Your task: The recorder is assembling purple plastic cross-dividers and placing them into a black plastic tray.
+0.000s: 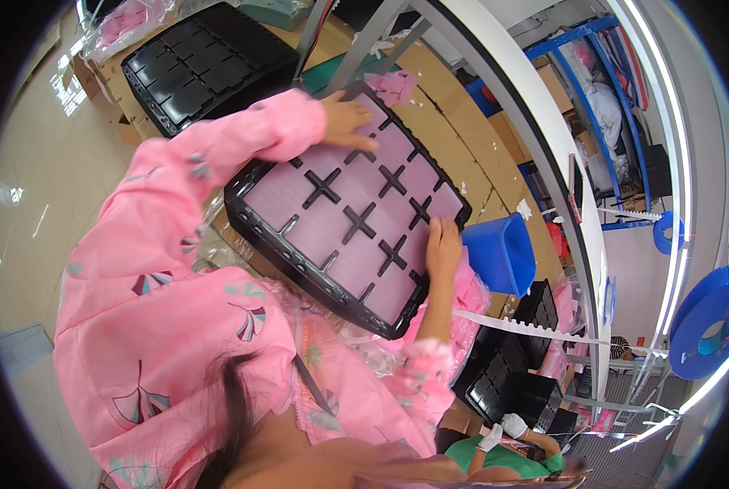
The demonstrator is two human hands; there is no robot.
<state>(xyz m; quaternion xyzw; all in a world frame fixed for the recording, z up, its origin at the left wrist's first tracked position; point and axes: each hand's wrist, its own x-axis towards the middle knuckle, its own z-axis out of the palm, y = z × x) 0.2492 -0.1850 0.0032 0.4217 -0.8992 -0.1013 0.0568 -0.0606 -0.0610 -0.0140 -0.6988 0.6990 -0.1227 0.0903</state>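
Note:
A black plastic tray (363,222) with cross-shaped dividers lies tilted in front of me. Pale pink sheeting (295,194) shows between its dividers. My left hand (346,122) rests at the tray's far left corner, fingers stretched out and slightly blurred over the pink surface. On the tray's right side, my right hand (443,248) lies by the rim with its fingers straight and close together. Neither hand is wrapped round anything that I can see.
Another black tray (205,65) sits at the far left on the cardboard-covered table (442,134). A blue bin (503,257) stands right of my tray, near pink plastic bags (469,289). Metal frame posts rise behind. A co-worker's gloved hands (503,432) are at lower right.

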